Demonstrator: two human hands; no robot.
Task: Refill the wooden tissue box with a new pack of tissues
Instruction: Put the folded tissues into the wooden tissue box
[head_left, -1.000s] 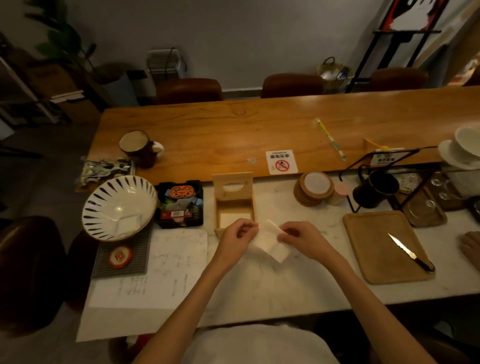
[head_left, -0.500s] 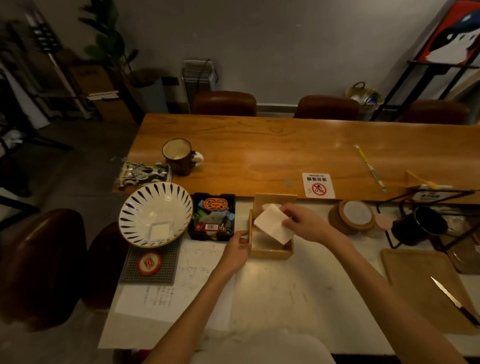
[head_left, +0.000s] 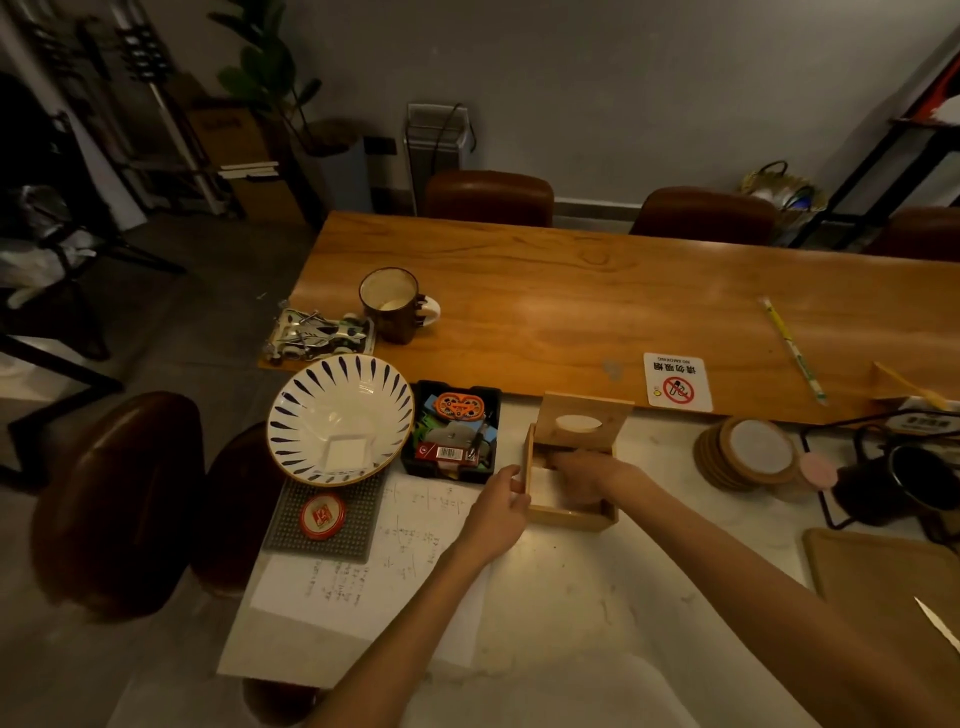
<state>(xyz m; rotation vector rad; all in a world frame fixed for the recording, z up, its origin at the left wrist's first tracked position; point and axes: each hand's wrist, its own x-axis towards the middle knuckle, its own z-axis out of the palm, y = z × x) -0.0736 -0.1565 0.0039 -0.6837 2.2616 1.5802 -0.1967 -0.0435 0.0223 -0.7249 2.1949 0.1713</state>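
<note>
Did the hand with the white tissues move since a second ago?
Yes. The right hand went away from the person, from the white counter in front of the wooden box down into it, toward the black tray.

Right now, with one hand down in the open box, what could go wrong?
The right hand presses inside the wooden tissue box; the tissues may crumple or sit unevenly. The lid stands upright behind the hand and might drop onto it. The left hand steadies only the left wall, so the box may slide toward the black tray.
</note>
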